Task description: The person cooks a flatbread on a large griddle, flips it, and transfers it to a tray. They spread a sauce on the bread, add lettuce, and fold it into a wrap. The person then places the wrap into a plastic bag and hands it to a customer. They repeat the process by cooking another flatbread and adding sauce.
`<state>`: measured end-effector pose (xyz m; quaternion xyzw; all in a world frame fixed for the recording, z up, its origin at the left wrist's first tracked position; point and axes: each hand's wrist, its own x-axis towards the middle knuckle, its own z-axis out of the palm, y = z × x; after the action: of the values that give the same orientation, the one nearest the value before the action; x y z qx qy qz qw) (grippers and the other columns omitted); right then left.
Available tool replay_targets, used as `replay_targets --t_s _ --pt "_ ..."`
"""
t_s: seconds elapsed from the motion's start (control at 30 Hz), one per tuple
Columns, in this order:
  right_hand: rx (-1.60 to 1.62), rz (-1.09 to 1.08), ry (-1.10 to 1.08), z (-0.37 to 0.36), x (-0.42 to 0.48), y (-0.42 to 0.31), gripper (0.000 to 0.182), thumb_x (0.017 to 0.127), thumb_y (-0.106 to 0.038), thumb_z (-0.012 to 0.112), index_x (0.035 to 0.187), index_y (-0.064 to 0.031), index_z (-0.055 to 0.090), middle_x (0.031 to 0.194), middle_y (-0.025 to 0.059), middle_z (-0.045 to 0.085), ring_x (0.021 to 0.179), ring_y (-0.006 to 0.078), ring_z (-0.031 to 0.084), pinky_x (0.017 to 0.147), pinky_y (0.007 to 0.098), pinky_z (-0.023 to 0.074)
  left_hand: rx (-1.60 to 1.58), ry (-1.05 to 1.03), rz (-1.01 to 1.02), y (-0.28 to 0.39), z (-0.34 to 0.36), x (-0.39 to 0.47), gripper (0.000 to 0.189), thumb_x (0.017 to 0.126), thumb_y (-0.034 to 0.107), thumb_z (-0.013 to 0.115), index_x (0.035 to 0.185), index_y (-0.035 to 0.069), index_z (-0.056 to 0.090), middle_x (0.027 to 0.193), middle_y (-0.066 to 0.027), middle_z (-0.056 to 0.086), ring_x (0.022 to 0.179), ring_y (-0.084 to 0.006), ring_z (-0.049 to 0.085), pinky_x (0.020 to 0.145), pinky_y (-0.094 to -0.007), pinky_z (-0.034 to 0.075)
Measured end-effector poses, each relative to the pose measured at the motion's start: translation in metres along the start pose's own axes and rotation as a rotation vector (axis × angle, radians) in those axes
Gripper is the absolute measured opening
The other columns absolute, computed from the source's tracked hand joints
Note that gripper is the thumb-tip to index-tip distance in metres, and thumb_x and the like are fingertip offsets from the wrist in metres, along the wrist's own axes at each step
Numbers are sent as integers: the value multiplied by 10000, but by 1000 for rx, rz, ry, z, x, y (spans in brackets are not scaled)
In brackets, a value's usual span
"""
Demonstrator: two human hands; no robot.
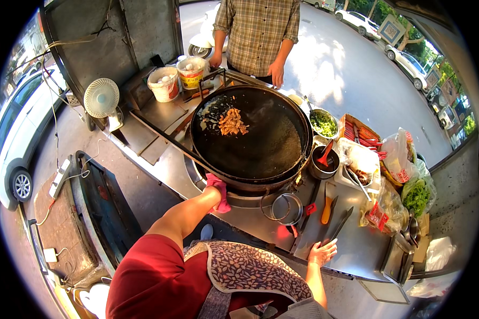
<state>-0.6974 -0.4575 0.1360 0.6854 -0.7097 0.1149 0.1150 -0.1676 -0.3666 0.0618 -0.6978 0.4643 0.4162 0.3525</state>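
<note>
My left hand [213, 197] grips a pink cloth [223, 196] against the near left side of a large round black griddle pan [247, 153]; the cloth hides most of its fingers. Browned strips of food, seemingly meat [232, 122], lie in a small heap on the pan's far left part, with pale scraps beside them. My right hand [322, 252] rests at the front edge of the steel counter [357, 249], fingers apart and holding nothing. Just beyond it lie a long dark knife [344, 223] and an orange-handled tool [326, 209].
Right of the pan are a pot with a red ladle [325, 155], a bowl of chopped greens [324, 123] and a white tray [377, 181]. Egg buckets [163, 84] and a fan [102, 99] are at left. A person in a plaid shirt [259, 36] faces me across the counter.
</note>
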Motion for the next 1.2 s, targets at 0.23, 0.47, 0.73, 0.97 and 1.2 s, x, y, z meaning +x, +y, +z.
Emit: replay_targets --t_s 0.23,0.47,0.73,0.97,1.2 --pt "-2 7 -2 0 0 0 872 866 -270 706 1562 -4 254 1391 211 474 1280 385 456 1095 480 403 11 -2 -14 -1 1 3 744 822 585 743 1457 263 528 1470 27 566 1311 -196 546 1073 -352 433" --pt "-15 8 -4 6 1 4 878 863 -275 703 1564 -2 251 1390 212 472 1279 384 454 1093 482 403 -1 76 -27 0 1 0 695 806 550 753 1401 240 573 1412 3 596 1252 -189 579 1023 -352 463" --pt "-7 -12 24 10 0 5 883 860 -279 705 1567 -9 251 1386 206 478 1275 379 456 1094 477 401 -87 73 -14 -2 -2 0 709 757 513 813 1362 209 603 1349 -20 636 1215 -207 610 1012 -359 475" --pt "15 -9 3 8 1 -2 883 860 -280 706 1569 -11 251 1391 201 477 1279 377 455 1095 480 401 -215 98 -12 -12 6 8 723 714 481 866 1328 182 630 1295 -40 670 1182 -224 637 1001 -365 486" --pt "-15 18 19 11 -2 19 883 863 -280 705 1569 -8 250 1391 203 471 1280 384 451 1094 485 403 -133 174 29 20 -28 -65 712 748 547 815 1319 162 633 1359 -20 631 1245 -212 593 1017 -356 473"
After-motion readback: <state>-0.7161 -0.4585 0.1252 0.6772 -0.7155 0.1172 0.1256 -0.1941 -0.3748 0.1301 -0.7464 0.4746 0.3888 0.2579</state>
